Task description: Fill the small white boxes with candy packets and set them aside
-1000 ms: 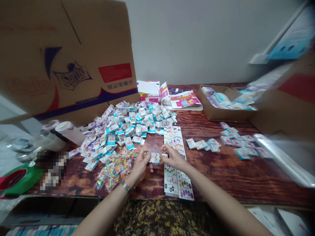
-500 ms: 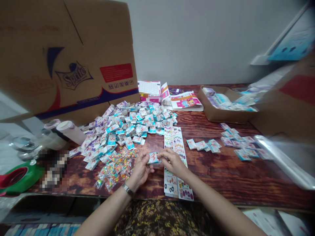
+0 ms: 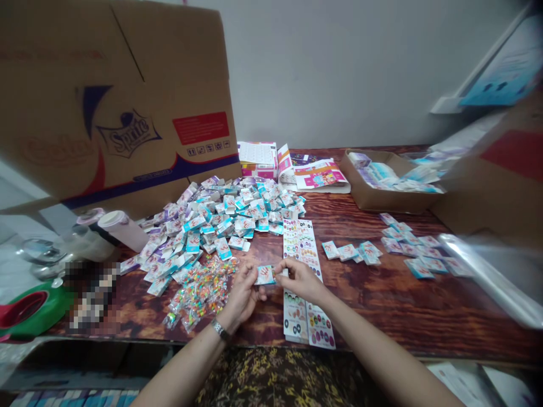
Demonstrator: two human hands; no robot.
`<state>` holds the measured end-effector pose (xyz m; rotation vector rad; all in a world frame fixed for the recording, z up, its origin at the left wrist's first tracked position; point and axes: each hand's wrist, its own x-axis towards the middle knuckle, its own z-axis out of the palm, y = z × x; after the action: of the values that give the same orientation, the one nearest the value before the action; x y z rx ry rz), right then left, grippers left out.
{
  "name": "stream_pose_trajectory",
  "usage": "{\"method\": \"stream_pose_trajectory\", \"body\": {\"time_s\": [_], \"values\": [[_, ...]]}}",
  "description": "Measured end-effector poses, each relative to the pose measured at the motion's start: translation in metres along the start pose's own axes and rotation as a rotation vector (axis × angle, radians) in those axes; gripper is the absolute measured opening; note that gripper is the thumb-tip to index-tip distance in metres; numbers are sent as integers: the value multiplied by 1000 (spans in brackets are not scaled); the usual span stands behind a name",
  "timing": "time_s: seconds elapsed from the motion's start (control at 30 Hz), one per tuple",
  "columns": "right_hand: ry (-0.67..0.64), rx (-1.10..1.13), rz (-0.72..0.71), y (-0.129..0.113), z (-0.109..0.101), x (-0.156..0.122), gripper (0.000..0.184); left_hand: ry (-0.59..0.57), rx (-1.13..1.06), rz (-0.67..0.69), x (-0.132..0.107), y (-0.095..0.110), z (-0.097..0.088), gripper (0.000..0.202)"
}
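My left hand [image 3: 245, 291] is closed on a small white-and-blue box [image 3: 264, 275] with a red hand print on its face. At the box's right end, my right hand [image 3: 299, 280] pinches something small and pale that I cannot make out. Beneath the right hand lie sticker sheets [image 3: 311, 249] with rows of small coloured ovals. Left of my left hand is a pile of clear sachets with colourful bits [image 3: 199, 288]. Behind them spreads a large heap of similar little boxes [image 3: 244, 220].
Several little boxes [image 3: 348, 252] lie to the right, with more boxes [image 3: 409, 240] beyond. An open carton [image 3: 373, 200] stands at the back right. A large cardboard box [image 3: 169, 73] towers at the left. Green tape [image 3: 51, 314] and a white-lidded bottle [image 3: 123, 229] stand at the left edge.
My right hand has drawn slightly away from the box's right end, and a small pale piece now shows at its fingertips. My left hand keeps the box in nearly the same place.
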<state>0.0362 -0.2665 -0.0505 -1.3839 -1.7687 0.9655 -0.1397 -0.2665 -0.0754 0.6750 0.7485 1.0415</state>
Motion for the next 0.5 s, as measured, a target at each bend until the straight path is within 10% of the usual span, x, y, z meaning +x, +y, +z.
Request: {"method": "stream_pose_trajectory", "body": {"time_s": [0.5], "values": [[99, 34, 128, 6, 12, -2, 25, -32, 441, 86, 3, 11, 0, 29]]}}
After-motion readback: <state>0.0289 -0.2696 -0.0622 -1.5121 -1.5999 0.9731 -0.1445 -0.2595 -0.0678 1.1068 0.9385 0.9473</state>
